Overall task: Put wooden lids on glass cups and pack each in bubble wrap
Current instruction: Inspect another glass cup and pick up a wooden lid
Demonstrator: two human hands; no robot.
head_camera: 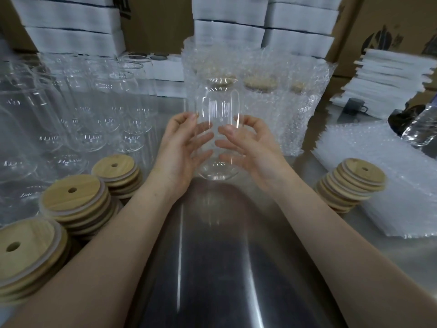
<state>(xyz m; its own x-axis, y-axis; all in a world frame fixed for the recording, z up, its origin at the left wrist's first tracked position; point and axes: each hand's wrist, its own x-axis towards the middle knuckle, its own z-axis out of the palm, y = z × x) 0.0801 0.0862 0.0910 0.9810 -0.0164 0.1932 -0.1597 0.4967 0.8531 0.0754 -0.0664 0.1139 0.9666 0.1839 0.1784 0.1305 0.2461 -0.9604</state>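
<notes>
Evidently you cradle the lidless glass cup [217, 102] between left hand [179, 150] and right hand [250, 147], both curled round it, raised over the table [212, 256]; wooden lids [359, 178] are stacked at either side, probably for quick reach.

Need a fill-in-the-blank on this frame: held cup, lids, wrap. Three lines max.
The left hand and right hand hold a glass cup with no ____ on it.
Left of the left hand stand ____ stacks of wooden lids.
Behind the held cup, lidded cups stand wrapped in ____.
Missing: lid; three; bubble wrap.
</notes>
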